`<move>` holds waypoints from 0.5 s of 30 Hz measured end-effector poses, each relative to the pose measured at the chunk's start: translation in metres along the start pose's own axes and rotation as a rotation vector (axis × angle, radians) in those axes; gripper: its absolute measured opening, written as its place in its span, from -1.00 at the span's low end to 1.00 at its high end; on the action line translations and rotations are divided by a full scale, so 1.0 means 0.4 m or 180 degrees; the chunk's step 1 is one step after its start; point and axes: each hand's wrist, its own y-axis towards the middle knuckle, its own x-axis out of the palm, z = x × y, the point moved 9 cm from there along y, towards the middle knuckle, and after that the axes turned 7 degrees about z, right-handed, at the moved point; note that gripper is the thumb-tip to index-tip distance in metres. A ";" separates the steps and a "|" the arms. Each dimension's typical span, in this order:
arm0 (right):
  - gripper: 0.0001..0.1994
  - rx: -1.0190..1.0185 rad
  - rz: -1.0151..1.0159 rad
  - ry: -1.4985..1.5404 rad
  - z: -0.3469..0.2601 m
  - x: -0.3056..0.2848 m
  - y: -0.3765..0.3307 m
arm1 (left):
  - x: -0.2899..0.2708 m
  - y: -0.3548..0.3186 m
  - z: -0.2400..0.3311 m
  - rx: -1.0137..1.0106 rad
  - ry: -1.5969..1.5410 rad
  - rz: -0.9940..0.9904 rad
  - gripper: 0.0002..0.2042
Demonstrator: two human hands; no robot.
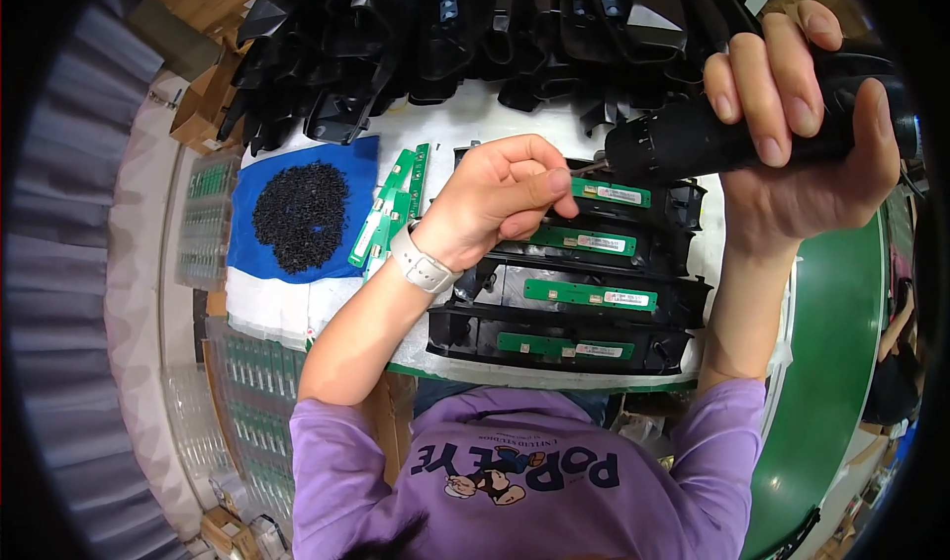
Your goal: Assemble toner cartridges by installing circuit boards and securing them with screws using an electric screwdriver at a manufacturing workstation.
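The right hand (797, 199) has its fingers clamped around a black driver (663, 142), held above the right end of the topmost of four black trays (463, 334); the bit (594, 166) points left, toward the left hand (500, 199); that hand's thumb and index finger are together just beside the bit's tip, and whether they hold a small part between them I cannot tell. The trays lie in a row down the worktop (265, 308), each with a green board (591, 295) bearing a white label; the left hand partly covers the top two; to their left, loose boards (396, 204) lie overlapping beside a blue cloth (247, 251) with a heap of small black parts (300, 214) on it; black mouldings (455, 36) crowd the far edge; a pale watch (424, 266) circles the left wrist.
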 end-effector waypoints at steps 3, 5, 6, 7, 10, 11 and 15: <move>-0.65 -0.0016 -0.0005 0.0062 -0.003 0.007 -0.002 | 0.002 0.001 -0.007 -0.0009 -0.0216 -0.0100 -0.86; -0.65 -0.0022 0.0035 0.0100 0.000 0.005 -0.004 | 0.001 0.002 -0.012 -0.0008 -0.0227 -0.0045 -0.84; -0.65 -0.0023 -0.0007 0.0098 0.004 0.007 -0.003 | -0.003 0.002 -0.011 0.0014 -0.0241 0.0011 -0.84; -0.65 -0.0024 -0.0048 0.0097 0.007 0.008 -0.003 | -0.007 0.001 -0.010 0.0036 -0.0256 0.0067 -0.83; -0.65 -0.0014 -0.0184 0.0005 0.014 0.012 -0.002 | -0.009 0.003 -0.009 0.0107 -0.0191 0.0061 -0.83; -0.65 -0.0013 -0.0181 0.0003 0.015 0.011 -0.002 | -0.008 0.004 -0.009 0.0104 -0.0193 0.0059 -0.83; -0.64 0.0027 -0.0219 -0.0051 0.026 0.013 -0.005 | -0.011 0.005 0.001 0.0189 0.0310 0.0207 -0.80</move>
